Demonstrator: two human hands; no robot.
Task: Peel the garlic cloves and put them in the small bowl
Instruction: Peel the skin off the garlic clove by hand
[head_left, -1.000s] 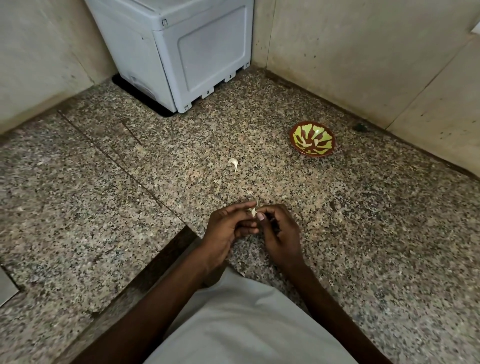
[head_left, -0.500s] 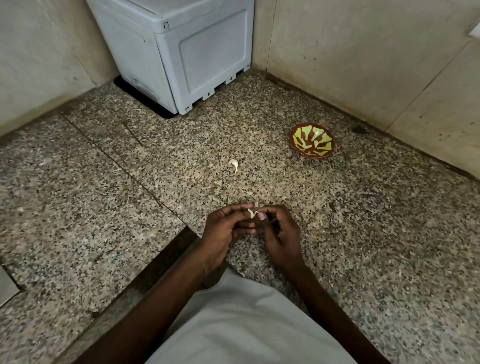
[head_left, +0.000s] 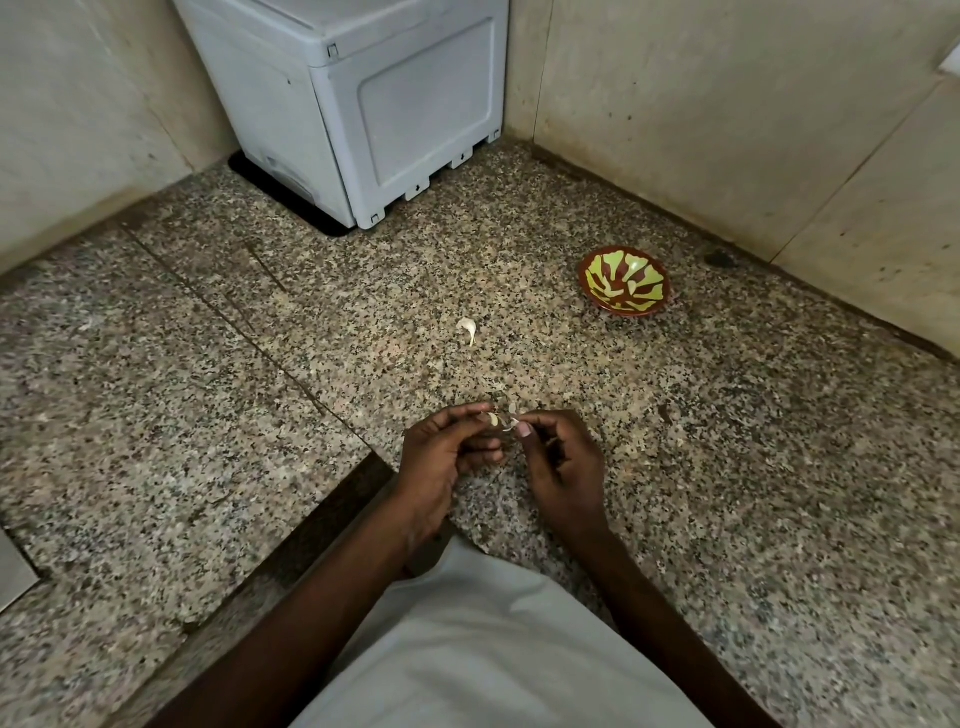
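- Nearest, left hand (head_left: 441, 457) and right hand (head_left: 563, 462) meet just above the granite surface (head_left: 727, 493), fingers (head_left: 467, 413) curled, pinching one garlic clove (head_left: 496, 420) between the fingertips.
- Farther out, a second clove (head_left: 468, 329) lies alone.
- Beyond, to the right, sits the small bowl (head_left: 625, 281).
- Far corner: grey box (head_left: 374, 104).

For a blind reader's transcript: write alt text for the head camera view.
A person's left hand and right hand pinch a garlic clove between their fingertips over a speckled granite counter. A second clove lies farther back; a small red and green bowl sits to the right, a grey appliance in the corner.
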